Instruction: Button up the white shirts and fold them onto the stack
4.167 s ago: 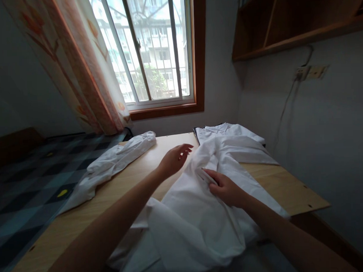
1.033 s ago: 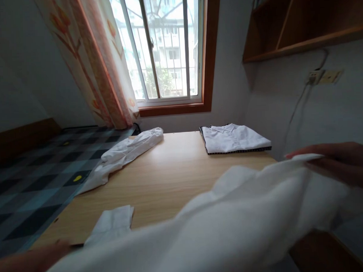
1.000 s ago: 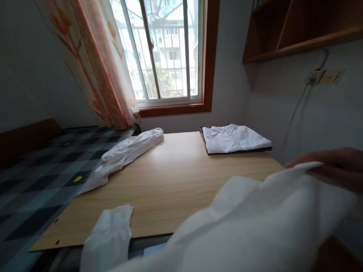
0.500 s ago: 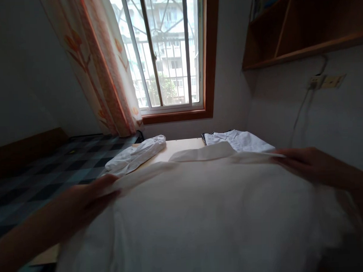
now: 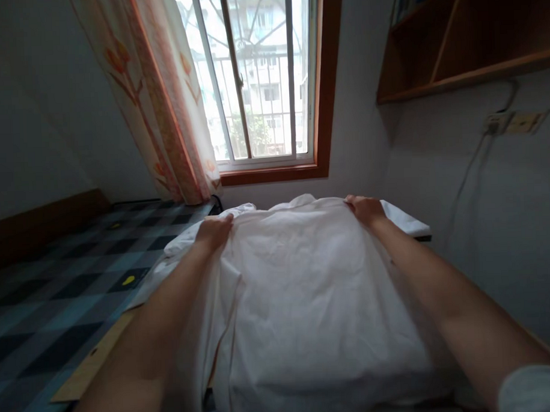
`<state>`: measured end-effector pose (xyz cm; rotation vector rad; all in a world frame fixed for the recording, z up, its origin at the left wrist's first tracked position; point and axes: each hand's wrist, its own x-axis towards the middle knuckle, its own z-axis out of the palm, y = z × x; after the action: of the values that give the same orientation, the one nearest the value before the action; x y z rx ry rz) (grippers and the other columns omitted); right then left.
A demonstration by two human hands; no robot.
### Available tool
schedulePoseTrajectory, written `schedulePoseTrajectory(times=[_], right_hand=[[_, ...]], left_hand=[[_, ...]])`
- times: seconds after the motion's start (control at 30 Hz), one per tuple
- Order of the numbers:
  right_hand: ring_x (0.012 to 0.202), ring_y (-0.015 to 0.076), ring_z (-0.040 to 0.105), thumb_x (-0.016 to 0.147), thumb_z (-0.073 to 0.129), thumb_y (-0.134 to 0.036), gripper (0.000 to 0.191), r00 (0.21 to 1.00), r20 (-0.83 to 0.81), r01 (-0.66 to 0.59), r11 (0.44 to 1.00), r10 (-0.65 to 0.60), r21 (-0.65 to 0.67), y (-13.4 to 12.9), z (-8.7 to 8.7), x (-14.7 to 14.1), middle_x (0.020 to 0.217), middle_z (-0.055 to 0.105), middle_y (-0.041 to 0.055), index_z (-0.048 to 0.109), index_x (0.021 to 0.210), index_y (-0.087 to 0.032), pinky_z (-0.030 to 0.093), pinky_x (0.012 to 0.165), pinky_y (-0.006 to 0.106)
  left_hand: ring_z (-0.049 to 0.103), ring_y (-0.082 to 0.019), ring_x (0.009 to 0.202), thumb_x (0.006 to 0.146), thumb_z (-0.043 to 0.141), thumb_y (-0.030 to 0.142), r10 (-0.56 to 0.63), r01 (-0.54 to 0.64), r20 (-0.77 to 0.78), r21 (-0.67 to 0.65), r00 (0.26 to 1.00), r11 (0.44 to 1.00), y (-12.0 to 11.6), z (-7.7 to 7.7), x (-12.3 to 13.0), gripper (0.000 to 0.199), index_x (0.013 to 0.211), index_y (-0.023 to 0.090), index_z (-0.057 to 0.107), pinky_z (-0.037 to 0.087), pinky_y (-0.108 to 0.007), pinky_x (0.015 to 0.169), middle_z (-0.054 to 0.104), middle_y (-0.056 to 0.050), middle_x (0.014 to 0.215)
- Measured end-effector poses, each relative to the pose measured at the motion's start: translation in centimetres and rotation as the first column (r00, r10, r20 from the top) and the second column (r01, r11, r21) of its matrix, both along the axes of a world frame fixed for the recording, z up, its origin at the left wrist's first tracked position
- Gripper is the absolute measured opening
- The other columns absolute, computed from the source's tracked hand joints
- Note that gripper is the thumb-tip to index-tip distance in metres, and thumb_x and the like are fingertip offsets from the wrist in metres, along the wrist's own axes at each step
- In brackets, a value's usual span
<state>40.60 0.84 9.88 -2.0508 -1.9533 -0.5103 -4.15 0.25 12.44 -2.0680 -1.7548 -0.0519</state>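
A white shirt [image 5: 300, 289] is stretched out between my two hands, its back facing up and its collar [image 5: 302, 200] at the far end. My left hand [image 5: 216, 231] is closed on the shirt's left shoulder edge. On the opposite shoulder, my right hand [image 5: 366, 209] grips the fabric with its fingers folded over. The lower part of the shirt hangs down toward me, over a pale wooden board [image 5: 100, 356]. Behind my left hand lies a white bundled garment [image 5: 186, 238], partly covered. A folded white garment [image 5: 404, 221] shows behind my right hand.
To the left is a bed with a dark checked cover [image 5: 56, 286]. Straight ahead stand a window [image 5: 262, 110] and a floral curtain [image 5: 159, 114]. A wooden wall shelf [image 5: 433, 80] hangs at the upper right, above a socket [image 5: 516, 123] with a cord.
Both hands have moved forward and closer together, carrying the shirt away from me toward the far end of the board. The shirt now covers more of the board and the garments behind.
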Motion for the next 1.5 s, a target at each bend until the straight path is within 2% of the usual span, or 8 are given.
schedulePoseTrajectory(times=[0.17,0.37,0.5,0.63,0.7,0.83,1.07,1.5], right_hand=[[0.116,0.0302,0.056,0.095,0.039,-0.017,0.036,0.996,-0.011,0.088,0.981,-0.091,-0.173,1.7,-5.2,-4.3,0.124,0.065,0.0194,0.069,0.115,-0.015,0.04,0.091,0.042],[0.117,0.0313,0.051,0.095,0.041,-0.025,0.037,0.992,-0.099,0.064,0.992,-0.075,-0.111,2.2,-6.0,-7.0,0.128,0.06,0.0199,0.064,0.122,-0.016,0.037,0.094,0.045],[0.123,0.0308,0.046,0.094,0.041,-0.021,0.039,0.992,-0.125,-0.035,0.999,0.032,-0.022,1.4,-5.8,-8.9,0.13,0.058,0.0196,0.065,0.124,-0.014,0.031,0.105,0.043],[0.126,0.0225,0.048,0.095,0.041,-0.021,0.041,0.918,-0.195,-0.371,0.922,0.346,-0.111,-0.1,-8.0,-11.9,0.134,0.059,0.0123,0.063,0.129,-0.017,0.031,0.109,0.031],[0.133,0.0206,0.044,0.099,0.038,-0.032,0.045,0.888,-0.261,-0.432,0.883,0.38,-0.183,-0.8,-9.6,-13.2,0.145,0.053,0.0078,0.055,0.139,-0.022,0.028,0.113,0.031],[0.148,0.0228,0.024,0.101,0.03,-0.051,0.059,0.921,-0.319,-0.327,0.889,0.223,-0.321,-1.3,-11.6,-14.1,0.162,0.03,0.0066,0.036,0.154,-0.025,0.013,0.12,0.041],[0.151,0.025,0.016,0.099,0.026,-0.058,0.069,0.938,-0.334,-0.225,0.898,0.093,-0.379,-0.7,-11.5,-14.2,0.165,0.019,0.011,0.029,0.157,-0.021,0.008,0.121,0.04],[0.151,0.0272,0.015,0.097,0.026,-0.064,0.072,0.932,-0.353,-0.221,0.897,0.079,-0.384,1.8,-11.4,-15.1,0.165,0.017,0.012,0.028,0.157,-0.024,0.006,0.12,0.041]], left_hand=[[0.05,-0.033,0.127,0.091,0.039,0.016,0.03,-0.022,0.099,-0.083,0.995,0.996,1.6,-7.1,4.3,0.042,0.128,0.017,0.059,0.039,-0.048,0.1,0.058,-0.018,0.136],[0.04,-0.028,0.137,0.095,0.036,0.024,-0.082,0.113,0.301,-0.088,0.95,0.99,1.7,-8.6,12.6,0.048,0.14,0.021,0.051,0.032,-0.043,0.111,0.049,-0.013,0.148],[0.026,-0.031,0.147,0.098,0.028,0.047,0.044,0.034,0.384,-0.195,0.922,0.98,1.4,-10.8,15.3,0.058,0.15,0.024,0.04,0.021,-0.054,0.117,0.035,-0.011,0.159],[0.013,-0.036,0.151,0.092,0.028,0.064,0.084,0.042,0.388,-0.306,0.918,0.951,1.2,-12.9,15.0,0.073,0.155,0.027,0.032,0.01,-0.064,0.117,0.02,-0.011,0.165],[0.013,-0.036,0.151,0.091,0.028,0.068,0.068,0.058,0.383,-0.309,0.921,0.949,1.3,-13.2,14.5,0.076,0.156,0.027,0.029,0.008,-0.064,0.117,0.018,-0.012,0.165],[0.014,-0.033,0.152,0.089,0.027,0.072,0.052,0.065,0.364,-0.301,0.93,0.951,1.5,-13.1,12.7,0.083,0.157,0.023,0.025,0.011,-0.06,0.118,0.017,-0.013,0.165],[0.014,-0.033,0.152,0.092,0.023,0.07,0.067,0.039,0.293,-0.339,0.954,0.94,2.4,-12.7,7.8,0.075,0.154,0.029,0.033,0.009,-0.065,0.117,0.019,-0.007,0.165],[0.013,-0.033,0.152,0.092,0.023,0.07,0.075,0.04,0.298,-0.363,0.952,0.931,4.9,-12.4,7.1,0.075,0.154,0.029,0.032,0.008,-0.065,0.117,0.017,-0.007,0.165]])
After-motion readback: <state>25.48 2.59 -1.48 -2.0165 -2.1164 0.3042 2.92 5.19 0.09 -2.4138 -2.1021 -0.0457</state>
